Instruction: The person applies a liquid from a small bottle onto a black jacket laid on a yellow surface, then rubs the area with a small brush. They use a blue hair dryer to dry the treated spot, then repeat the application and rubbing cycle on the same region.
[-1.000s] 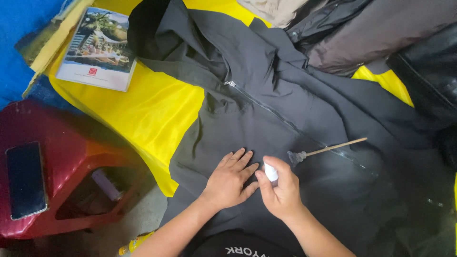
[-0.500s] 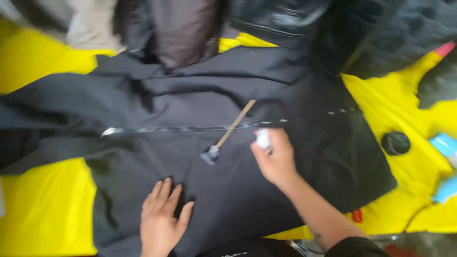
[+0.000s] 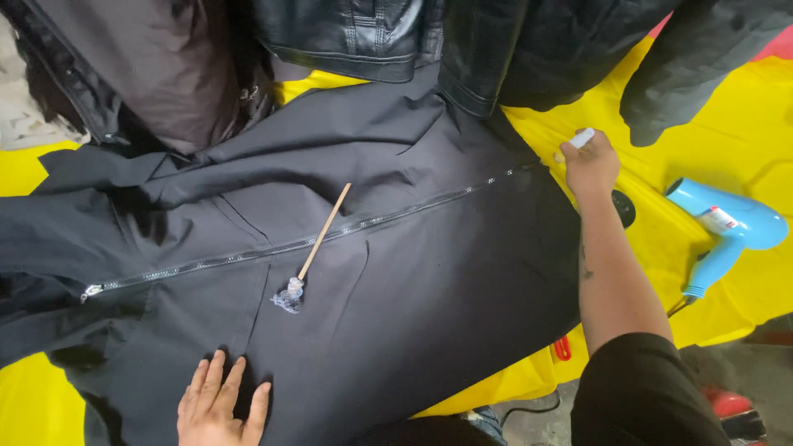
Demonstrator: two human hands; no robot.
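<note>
From the head view, the left hand (image 3: pixel 216 402) lies flat at the near edge, fingers spread and released on the dark jacket (image 3: pixel 396 289) that covers the yellow sheet (image 3: pixel 727 149). Far right, the right hand (image 3: pixel 589 163) is clenched around a small white tube (image 3: pixel 581 139), right at the jacket's right hem. A thin wooden stick (image 3: pixel 322 233) lies across the zipper (image 3: pixel 289 246) mid-jacket, its near tip in a pale smear. Further right rests a blue hair dryer (image 3: pixel 727 223), well apart from both hands.
</note>
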